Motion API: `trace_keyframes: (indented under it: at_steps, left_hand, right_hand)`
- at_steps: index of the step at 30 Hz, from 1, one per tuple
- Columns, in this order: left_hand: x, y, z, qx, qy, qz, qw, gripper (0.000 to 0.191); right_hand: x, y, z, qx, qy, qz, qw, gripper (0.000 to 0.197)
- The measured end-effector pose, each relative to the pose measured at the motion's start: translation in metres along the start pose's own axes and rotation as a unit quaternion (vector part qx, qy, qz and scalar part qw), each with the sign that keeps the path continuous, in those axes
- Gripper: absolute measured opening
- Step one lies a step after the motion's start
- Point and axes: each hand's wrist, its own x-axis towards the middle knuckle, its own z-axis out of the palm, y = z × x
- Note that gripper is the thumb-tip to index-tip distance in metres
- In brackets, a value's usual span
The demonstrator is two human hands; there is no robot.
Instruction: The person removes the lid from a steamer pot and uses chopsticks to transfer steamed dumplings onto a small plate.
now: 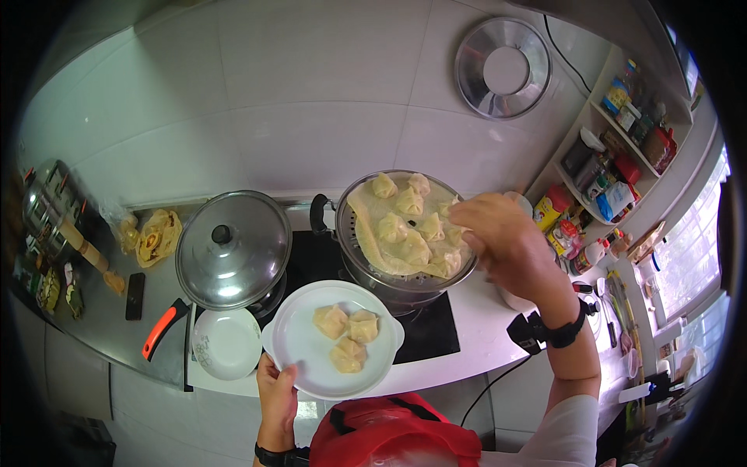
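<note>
My left hand [277, 388] grips the near left rim of a white plate with side handles [297, 344], held over the front of the cooktop. Three dumplings [348, 353] rest on the plate. Behind it stands a steel steamer pot [382, 292], uncovered, with a pale steaming cloth [365, 236] across its perforated tray. Several pleated dumplings [410, 201] sit spaced out on the cloth. Over the steamer's right edge, my right hand [502, 233] has its fingers bent down beside the rightmost dumplings. It is blurred, and whether its fingertips hold a dumpling is hidden.
A steel lid [245, 251] covers a pan with an orange-and-black handle [165, 330], left of the steamer. A white bowl [226, 344] sits at the counter edge, near a phone [135, 296]. Shelves of bottles and packets [607, 169] stand at right. A black cooktop [429, 333] lies beneath the pot.
</note>
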Motion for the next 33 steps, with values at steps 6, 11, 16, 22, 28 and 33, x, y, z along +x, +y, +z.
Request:
trace_keyframes:
  at_steps: [6,11,16,22,28,33]
  left_hand:
    - [-0.003,0.002,0.003,-0.007,0.001,0.003,1.000,0.026]
    - [-0.005,0.003,0.004,-0.005,-0.001,-0.002,1.000,0.026]
    - [-0.007,0.006,0.007,-0.016,0.002,0.005,1.000,0.025]
    - [-0.004,0.001,0.006,-0.012,-0.012,0.005,1.000,0.022]
    - [0.000,-0.004,0.008,-0.010,-0.034,0.008,0.999,0.015]
    - [0.002,-0.008,0.012,0.004,-0.033,-0.007,0.999,0.013]
  right_hand:
    - [-0.011,0.029,0.052,-0.104,-0.294,0.118,0.943,0.017]
    - [-0.005,0.038,0.075,-0.070,-0.270,0.259,0.925,0.027]
    - [-0.004,0.037,0.092,-0.071,-0.281,0.260,0.921,0.027]
    - [-0.003,0.039,0.103,-0.100,-0.291,0.263,0.914,0.024]
    - [0.002,0.030,0.101,-0.116,-0.275,0.226,0.927,0.017]
    - [0.008,0.017,0.088,-0.111,-0.264,0.202,0.937,0.015]
